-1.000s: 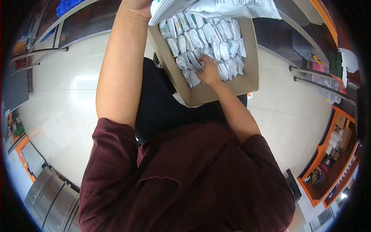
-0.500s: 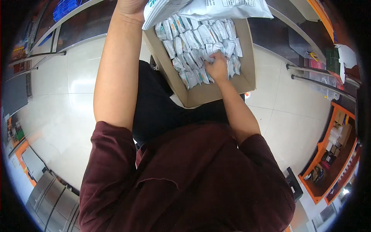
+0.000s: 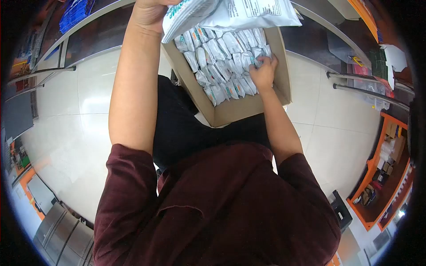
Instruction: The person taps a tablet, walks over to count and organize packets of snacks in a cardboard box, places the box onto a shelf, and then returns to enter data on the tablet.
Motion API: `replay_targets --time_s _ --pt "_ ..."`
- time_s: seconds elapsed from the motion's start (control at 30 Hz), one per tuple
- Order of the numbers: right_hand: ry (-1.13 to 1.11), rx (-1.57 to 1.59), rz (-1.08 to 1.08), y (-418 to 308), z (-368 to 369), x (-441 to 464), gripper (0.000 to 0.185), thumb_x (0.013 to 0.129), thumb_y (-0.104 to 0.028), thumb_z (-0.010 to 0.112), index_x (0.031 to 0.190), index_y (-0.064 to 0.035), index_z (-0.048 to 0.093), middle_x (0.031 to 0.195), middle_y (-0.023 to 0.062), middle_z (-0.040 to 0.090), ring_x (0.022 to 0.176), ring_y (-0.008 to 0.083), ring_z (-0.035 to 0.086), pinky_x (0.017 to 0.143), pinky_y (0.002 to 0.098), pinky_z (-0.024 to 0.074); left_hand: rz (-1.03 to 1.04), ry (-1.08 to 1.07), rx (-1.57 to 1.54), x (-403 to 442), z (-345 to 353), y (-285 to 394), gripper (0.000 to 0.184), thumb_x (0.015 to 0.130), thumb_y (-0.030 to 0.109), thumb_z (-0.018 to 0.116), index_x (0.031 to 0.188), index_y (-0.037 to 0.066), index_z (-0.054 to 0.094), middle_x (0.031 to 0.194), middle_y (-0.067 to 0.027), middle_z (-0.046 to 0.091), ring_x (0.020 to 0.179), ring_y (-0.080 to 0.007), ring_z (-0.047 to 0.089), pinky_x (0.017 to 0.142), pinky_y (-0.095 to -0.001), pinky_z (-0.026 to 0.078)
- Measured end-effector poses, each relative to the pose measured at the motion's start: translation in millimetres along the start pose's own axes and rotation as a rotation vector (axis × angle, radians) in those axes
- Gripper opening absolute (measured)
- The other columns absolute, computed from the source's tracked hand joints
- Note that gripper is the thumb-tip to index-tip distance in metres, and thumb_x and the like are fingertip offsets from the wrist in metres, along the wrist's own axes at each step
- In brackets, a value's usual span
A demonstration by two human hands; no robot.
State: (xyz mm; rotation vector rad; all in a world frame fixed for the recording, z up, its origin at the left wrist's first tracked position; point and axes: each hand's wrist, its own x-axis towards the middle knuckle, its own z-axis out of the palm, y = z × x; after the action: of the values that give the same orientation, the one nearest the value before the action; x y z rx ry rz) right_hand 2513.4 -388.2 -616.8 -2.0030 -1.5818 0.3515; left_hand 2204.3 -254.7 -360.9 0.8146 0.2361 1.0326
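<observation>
My left hand [image 3: 150,14] is raised at the top, partly cut off by the frame edge, with its fingers closed on a white packet [image 3: 253,14] with teal and dark print. That packet is close to the camera and covers the far end of a cardboard box [image 3: 242,111]. Inside the box, small white packets [image 3: 222,68] with green and orange print stand packed in rows. My right hand [image 3: 264,73] reaches into the right side of the box. Its thumb and fingers are curled around the tops of packets there; how many they grip is partly hidden.
The box rests by my legs [image 3: 173,119] above a pale tiled floor [image 3: 71,137]. A dark worktop [image 3: 95,42] with a metal edge lies ahead. Metal rails [image 3: 370,91] jut in at the right, near an orange shelf [image 3: 377,173] with boxes. Blue items [image 3: 76,14] lie at upper left.
My right hand has moved right across the packets, towards the box's right wall. The packet in my left hand has shifted slightly left and down in view.
</observation>
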Motion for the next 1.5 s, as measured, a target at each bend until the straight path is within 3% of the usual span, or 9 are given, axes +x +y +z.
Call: replay_targets --time_s 0.13,0.27,0.4,0.7,0.83,0.97,1.17,1.3,1.5 --pt "-0.409 0.198 0.218 7.2 -18.6 16.4 0.035 0.076 -0.019 0.078 0.103 -0.0013 0.065 0.103 0.0167 0.068 0.092 0.0280 0.065 0.086 0.0391 0.0507 -0.052 -0.011 0.048 1.8 29.8 -5.9 0.100 0.046 -0.003 0.078 0.141 -0.005 0.046 0.127 -0.0181 0.064 0.115 -0.0315 0.064 0.103 -0.0401 0.049" --pt "-0.162 0.540 0.225 7.2 -35.9 28.9 0.034 0.086 -0.018 0.070 0.116 -0.0025 0.063 0.103 0.0164 0.071 0.092 0.0239 0.069 0.082 0.0349 0.0538 -0.212 -0.058 0.289 13.8 61.0 -18.8 0.115 0.050 -0.008 0.081 0.155 0.005 0.033 0.140 -0.0147 0.057 0.125 -0.0263 0.058 0.110 -0.0369 0.042" --pt "-0.350 1.699 0.355 -89.4 -115.9 8.6 0.047 0.094 -0.016 0.067 0.136 -0.0029 0.050 0.114 0.0136 0.069 0.097 0.0222 0.068 0.084 0.0353 0.0542 -0.472 -0.190 0.881 11.6 40.0 -59.9 0.108 0.054 0.005 0.086 0.151 0.007 0.039 0.125 -0.0125 0.065 0.113 -0.0237 0.065 0.098 -0.0343 0.052" --pt "-0.428 1.267 0.549 -64.4 -93.3 -36.2 0.050 0.095 -0.025 0.071 0.136 -0.0062 0.050 0.109 0.0052 0.066 0.095 0.0154 0.065 0.079 0.0301 0.0551 -0.997 -0.398 0.825 5.4 32.1 -122.6 0.122 0.050 -0.004 0.082 0.158 0.008 0.027 0.132 -0.0197 0.061 0.115 -0.0253 0.064 0.098 -0.0353 0.052" --pt "-0.487 1.018 0.533 -46.9 -89.5 -48.6 0.040 0.092 -0.032 0.075 0.118 -0.0063 0.058 0.101 0.0016 0.066 0.088 0.0117 0.063 0.069 0.0301 0.0544 -1.106 -0.551 1.343 -11.9 31.8 -162.2 0.149 0.051 -0.001 0.084 0.159 0.012 -0.017 0.126 -0.0296 0.062 0.113 -0.0331 0.064 0.095 -0.0348 0.050" --pt "0.009 0.089 0.211 -26.0 -105.4 -47.3 0.030 0.092 -0.019 0.071 0.114 -0.0041 0.057 0.094 0.0204 0.067 0.075 0.0363 0.069 0.063 0.0433 0.0547 -1.182 -0.706 1.658 -3.5 31.5 -186.3 0.150 0.053 0.004 0.085 0.157 0.014 -0.023 0.123 -0.0306 0.064 0.107 -0.0366 0.067 0.087 -0.0388 0.054" --pt "0.022 -0.092 -0.113 -3.7 -97.2 -40.7 0.040 0.084 -0.010 0.068 0.124 -0.0094 0.063 0.093 0.0253 0.063 0.082 0.0444 0.065 0.072 0.0526 0.0513 -1.082 -0.848 2.047 41.2 -9.0 -316.6 0.131 0.056 0.013 0.089 0.161 0.021 0.011 0.108 -0.0112 0.074 0.088 -0.0261 0.072 0.071 -0.0376 0.057" --pt "0.011 -0.042 -0.006 -6.1 -93.7 -37.7 0.035 0.084 -0.012 0.071 0.117 -0.0089 0.063 0.098 0.0237 0.063 0.090 0.0457 0.064 0.074 0.0530 0.0522 -1.309 -0.830 2.135 81.1 8.5 -352.5 0.039 0.082 0.021 0.077 0.119 0.012 0.072 0.102 -0.0050 0.076 0.084 -0.0237 0.073 0.069 -0.0456 0.060" --pt "0.172 0.133 0.053 -0.9 -65.9 -28.4 0.032 0.081 -0.009 0.074 0.104 -0.0065 0.052 0.108 0.0214 0.060 0.091 0.0476 0.063 0.074 0.0550 0.0539 -1.360 -0.825 2.098 89.3 0.3 -344.9 0.028 0.074 0.022 0.079 0.101 0.014 0.078 0.095 -0.0007 0.076 0.083 -0.0176 0.073 0.063 -0.0426 0.058"
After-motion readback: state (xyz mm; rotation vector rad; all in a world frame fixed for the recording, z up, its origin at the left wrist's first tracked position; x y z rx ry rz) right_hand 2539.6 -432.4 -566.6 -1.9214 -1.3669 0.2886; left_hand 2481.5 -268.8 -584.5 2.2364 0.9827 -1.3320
